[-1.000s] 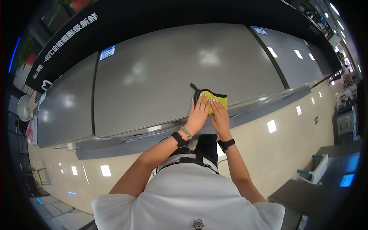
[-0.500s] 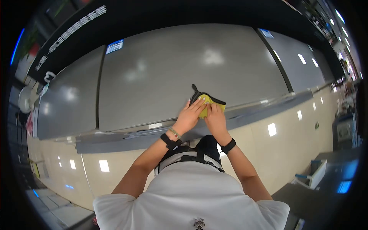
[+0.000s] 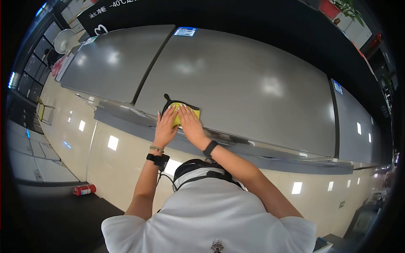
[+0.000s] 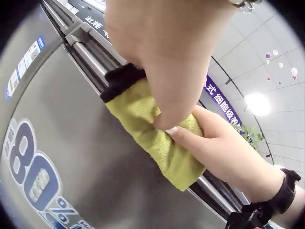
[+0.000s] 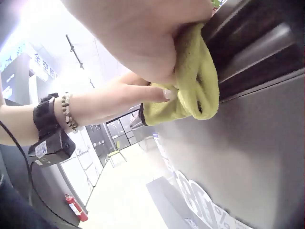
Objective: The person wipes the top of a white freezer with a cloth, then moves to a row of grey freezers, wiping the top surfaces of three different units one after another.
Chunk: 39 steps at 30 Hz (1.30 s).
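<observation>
While I watch through the head camera, the left hand (image 3: 165, 125) and right hand (image 3: 190, 123) lie side by side on a yellow cloth (image 3: 195, 112) with a black hem. They press it against a grey refrigerator door (image 3: 253, 84), at its lower edge toward the lower left corner. Both hands are flat, fingers straight and close together, pinching nothing.

From the left wrist I see the cloth folded into a thick pad across a dark recessed strip (image 4: 90, 52) along the door's edge. From the right wrist a left fingertip touches the cloth's fold.

I judge the door is upright, so only the hands' pressure keeps the cloth there, and flat fingers spread that pressure.

A blue label (image 3: 185, 31) sits at the door's upper left corner. A red fire extinguisher (image 3: 84, 189) lies on the floor.
</observation>
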Available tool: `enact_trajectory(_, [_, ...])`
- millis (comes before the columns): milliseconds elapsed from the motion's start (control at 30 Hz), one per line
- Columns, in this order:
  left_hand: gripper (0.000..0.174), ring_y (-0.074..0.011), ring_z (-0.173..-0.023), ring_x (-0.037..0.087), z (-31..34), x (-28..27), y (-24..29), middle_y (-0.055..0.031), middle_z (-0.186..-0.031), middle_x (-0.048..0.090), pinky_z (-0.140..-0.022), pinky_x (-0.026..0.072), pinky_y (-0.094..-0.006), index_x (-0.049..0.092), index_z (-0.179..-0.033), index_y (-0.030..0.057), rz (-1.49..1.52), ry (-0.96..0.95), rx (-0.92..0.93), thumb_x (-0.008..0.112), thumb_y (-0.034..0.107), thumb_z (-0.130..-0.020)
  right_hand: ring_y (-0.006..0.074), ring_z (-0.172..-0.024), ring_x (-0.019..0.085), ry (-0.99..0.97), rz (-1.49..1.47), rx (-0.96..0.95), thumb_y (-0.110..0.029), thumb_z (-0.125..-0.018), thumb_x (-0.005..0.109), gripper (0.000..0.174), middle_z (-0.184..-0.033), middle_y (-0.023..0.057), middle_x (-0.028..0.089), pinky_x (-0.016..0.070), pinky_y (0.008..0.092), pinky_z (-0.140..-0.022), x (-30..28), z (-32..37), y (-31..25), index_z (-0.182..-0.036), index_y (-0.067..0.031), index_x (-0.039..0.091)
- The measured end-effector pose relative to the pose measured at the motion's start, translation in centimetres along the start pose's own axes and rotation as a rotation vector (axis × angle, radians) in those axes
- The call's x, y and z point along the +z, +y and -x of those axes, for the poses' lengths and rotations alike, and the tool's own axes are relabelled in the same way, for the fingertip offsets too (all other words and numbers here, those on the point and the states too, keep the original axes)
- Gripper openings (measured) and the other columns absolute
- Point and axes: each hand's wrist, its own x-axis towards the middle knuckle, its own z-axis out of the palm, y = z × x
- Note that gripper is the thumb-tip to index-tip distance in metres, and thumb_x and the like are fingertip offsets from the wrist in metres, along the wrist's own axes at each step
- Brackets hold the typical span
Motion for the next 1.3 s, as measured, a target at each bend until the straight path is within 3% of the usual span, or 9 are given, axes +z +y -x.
enact_trajectory(100, [0.066,-0.0253,-0.133,0.027,-0.1,0.5,0.7,-0.0075,-0.141,0.033,-0.106,0.0159,-0.0583,0.037,-0.131,0.0100,-0.069,-0.001,-0.034,0.063,0.010,-0.069,0.0289,-0.128,0.035,-0.019,-0.059,0.011,-0.009,-0.079,0.046,0.054,-0.136,0.0177,0.038,0.0289,0.0379,-0.106,-0.3,0.4,0.3,-0.130,0.0038,0.036])
enact_trajectory(233, [0.072,-0.0248,-0.135,0.023,-0.7,1.1,3.3,-0.0097,-0.143,0.029,-0.105,0.0148,-0.0596,0.034,-0.133,0.0082,-0.124,-0.070,0.005,0.065,0.019,-0.068,0.0286,-0.127,0.036,-0.015,-0.055,0.084,-0.009,-0.077,0.049,0.056,-0.135,0.0176,0.039,0.0292,0.0379,-0.106,-1.6,2.4,1.3,-0.130,0.0034,0.036])
enact_trajectory(367, [0.081,-0.0252,-0.135,0.021,-2.0,1.3,6.1,-0.0107,-0.144,0.027,-0.105,0.0147,-0.0595,0.032,-0.135,0.0066,-0.113,-0.173,0.134,0.069,0.027,-0.066,0.0290,-0.127,0.036,-0.017,-0.022,0.176,-0.014,-0.073,0.059,0.064,-0.135,0.0176,0.039,0.0289,0.0385,-0.106,-3.5,5.2,3.1,-0.130,0.0033,0.036])
enact_trajectory(500, [0.091,-0.0298,-0.136,0.020,-3.4,2.8,9.8,-0.0171,-0.145,0.023,-0.104,0.0162,-0.0599,0.027,-0.136,0.0013,-0.108,-0.275,0.302,0.070,0.038,-0.066,0.0302,-0.127,0.036,-0.073,-0.126,0.267,-0.019,-0.071,0.066,0.070,-0.135,0.0179,0.038,0.0283,0.0395,-0.106,-7.8,8.1,5.8,-0.131,0.0021,0.035])
enact_trajectory(633, [0.088,-0.0323,-0.135,0.020,-4.9,5.3,14.1,-0.0204,-0.143,0.024,-0.103,0.0188,-0.0596,0.031,-0.132,-0.0047,-0.077,-0.273,0.422,0.067,0.042,-0.067,0.0320,-0.128,0.034,-0.066,-0.156,0.371,-0.025,-0.074,0.063,0.070,-0.136,0.0185,0.037,0.0274,0.0404,-0.107,-11.9,11.1,8.4,-0.132,0.0009,0.035])
enact_trajectory(800, [0.084,-0.0339,-0.134,0.021,-7.0,8.2,19.8,-0.0207,-0.141,0.027,-0.102,0.0217,-0.0599,0.033,-0.131,-0.0042,-0.003,-0.291,0.563,0.065,0.042,-0.068,0.0342,-0.128,0.033,-0.006,-0.122,0.539,-0.010,-0.077,0.046,0.057,-0.136,0.0207,0.037,0.0238,0.0437,-0.108,-14.7,15.1,11.3,-0.131,0.0020,0.035])
enact_trajectory(1033, [0.087,-0.0315,-0.134,0.021,-11.0,12.6,25.5,-0.0198,-0.142,0.026,-0.102,0.0215,-0.0600,0.033,-0.133,-0.0023,-0.027,-0.315,0.687,0.063,0.046,-0.067,0.0336,-0.129,0.031,0.036,0.049,0.696,-0.014,-0.079,0.045,0.057,-0.137,0.0199,0.035,0.0251,0.0436,-0.107,-16.5,17.7,15.9,-0.132,0.0038,0.033])
enact_trajectory(1200, [0.090,-0.0309,-0.135,0.019,-14.2,15.0,27.4,-0.0181,-0.144,0.023,-0.099,0.0239,-0.0620,0.028,-0.136,-0.0021,-0.048,-0.418,0.765,0.060,0.050,-0.070,0.0329,-0.130,0.030,0.033,0.096,0.700,-0.017,-0.080,0.045,0.058,-0.139,0.0192,0.033,0.0247,0.0447,-0.107,-16.3,18.6,19.9,-0.133,0.0043,0.032])
enact_trajectory(1300, [0.090,-0.0306,-0.135,0.019,-16.6,17.6,29.4,-0.0174,-0.144,0.023,-0.098,0.0240,-0.0631,0.026,-0.137,-0.0017,-0.124,-0.368,0.756,0.058,0.050,-0.071,0.0325,-0.131,0.030,0.017,0.169,0.688,-0.019,-0.080,0.046,0.059,-0.140,0.0190,0.032,0.0246,0.0451,-0.107,-15.8,19.4,24.5,-0.133,0.0037,0.031])
